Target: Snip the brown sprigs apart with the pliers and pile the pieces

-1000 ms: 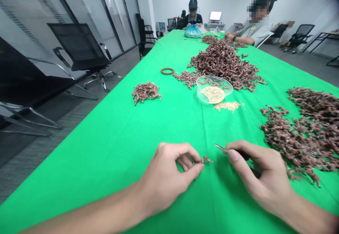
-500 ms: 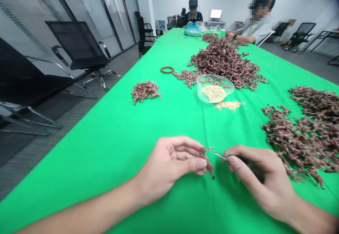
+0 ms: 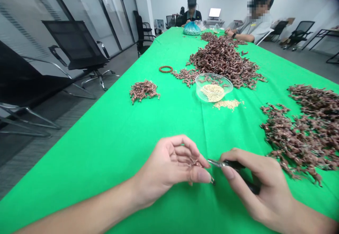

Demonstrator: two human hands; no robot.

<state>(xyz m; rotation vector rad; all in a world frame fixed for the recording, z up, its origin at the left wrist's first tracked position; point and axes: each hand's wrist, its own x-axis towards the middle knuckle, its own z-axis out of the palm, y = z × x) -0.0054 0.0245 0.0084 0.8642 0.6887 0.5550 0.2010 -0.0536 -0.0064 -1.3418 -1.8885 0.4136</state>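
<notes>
My left hand (image 3: 177,165) pinches a small brown animal figurine (image 3: 195,162) between thumb and fingers. Most of its body is hidden behind the thumb, and a dark tip pokes out below the thumbnail. In my right hand (image 3: 262,181) is a pair of small pliers (image 3: 235,165) with black handles and a slim metal nose. The nose points left, close to the fingertips of my left hand. I cannot tell whether it touches the figurine. To the right of my right hand lies a spread of similar brown figurines (image 3: 302,138).
A green cloth (image 3: 106,145) covers the long table. Ahead stand a clear plastic bowl (image 3: 200,94) of pale beads, spilled beads (image 3: 227,104), a large figurine heap (image 3: 225,59), a smaller pile (image 3: 144,91) and a brown bead bracelet (image 3: 165,69). Two people sit farther along.
My left hand has turned the figurine so that less of it shows. The pliers have moved left and down, nearer my left fingertips, and their black handles now show more.
</notes>
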